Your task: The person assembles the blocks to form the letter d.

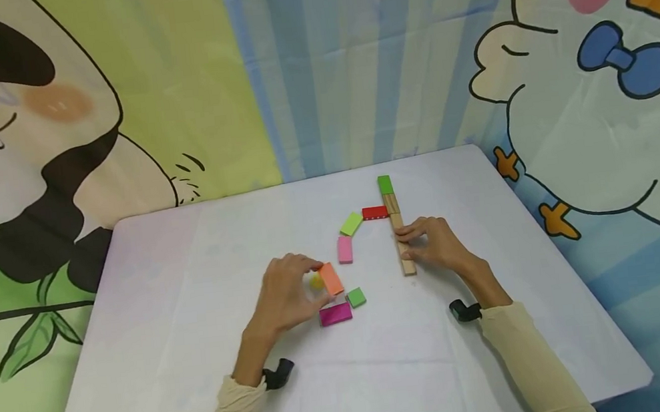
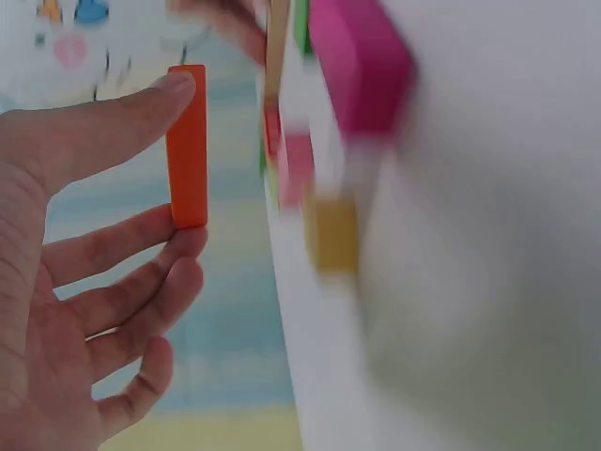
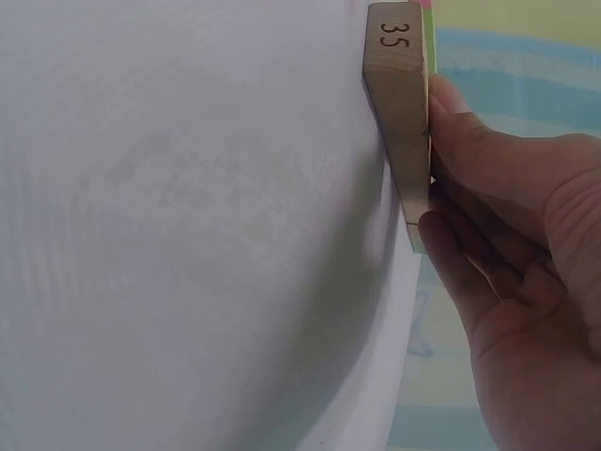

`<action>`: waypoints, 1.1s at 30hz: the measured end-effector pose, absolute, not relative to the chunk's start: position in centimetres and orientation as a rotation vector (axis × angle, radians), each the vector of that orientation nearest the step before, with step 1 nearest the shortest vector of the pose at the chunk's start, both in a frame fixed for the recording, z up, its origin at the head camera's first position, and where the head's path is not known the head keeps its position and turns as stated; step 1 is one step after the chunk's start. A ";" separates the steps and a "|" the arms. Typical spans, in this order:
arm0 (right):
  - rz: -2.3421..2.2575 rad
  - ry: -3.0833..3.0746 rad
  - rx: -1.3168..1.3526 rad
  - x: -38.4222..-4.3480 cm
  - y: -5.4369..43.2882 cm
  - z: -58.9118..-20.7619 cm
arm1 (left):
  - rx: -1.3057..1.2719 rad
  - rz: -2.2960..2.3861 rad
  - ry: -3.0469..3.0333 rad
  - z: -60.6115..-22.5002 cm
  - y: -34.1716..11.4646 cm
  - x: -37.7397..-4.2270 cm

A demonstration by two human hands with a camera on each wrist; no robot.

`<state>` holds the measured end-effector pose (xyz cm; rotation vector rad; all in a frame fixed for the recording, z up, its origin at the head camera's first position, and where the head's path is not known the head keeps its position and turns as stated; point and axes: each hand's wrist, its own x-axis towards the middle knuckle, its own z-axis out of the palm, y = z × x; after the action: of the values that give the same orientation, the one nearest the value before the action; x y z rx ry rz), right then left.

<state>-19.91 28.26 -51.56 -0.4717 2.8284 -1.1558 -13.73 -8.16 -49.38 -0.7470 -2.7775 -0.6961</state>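
My left hand (image 1: 283,290) pinches an orange block (image 2: 188,155) between thumb and fingers, close over the table in the head view. A yellow block (image 1: 316,281) shows behind it; a magenta block (image 1: 335,314) and a green block (image 1: 356,297) lie beside it. My right hand (image 1: 435,243) is at a straight row of blocks, thumb and fingertips on a long wooden block (image 1: 404,252). Its near end reads "35" in the right wrist view. Farther up the row are a shorter wooden block (image 1: 391,203) and a green end block (image 1: 385,185).
A red block (image 1: 374,213), a lime block (image 1: 351,224) and a pink block (image 1: 344,249) curve leftward off the row. All lie on a white-covered table (image 1: 193,281). A printed cartoon curtain (image 1: 339,64) hangs behind the table.
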 end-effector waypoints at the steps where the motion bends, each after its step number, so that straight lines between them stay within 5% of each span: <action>1: -1.153 2.829 -0.465 -19.9 28.1 -51.5 | -0.802 -0.650 -2.776 -49.3 -6.6 -13.7; 7: -1.117 2.843 -0.427 -20.1 28.1 -51.5 | -1.036 -0.433 -2.820 -50.7 -0.1 -14.0; 21: -1.110 2.852 -0.451 -19.7 28.4 -51.6 | -0.640 -0.500 -2.929 -51.7 -11.9 -11.5; 33: -1.125 2.832 -0.454 -19.9 28.2 -51.8 | -0.576 -0.710 -2.881 -52.4 -5.9 -10.9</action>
<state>-19.94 28.18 -51.75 -0.4543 2.8317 -1.1246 -10.91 -5.91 -52.39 -0.5761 -2.8815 -0.7097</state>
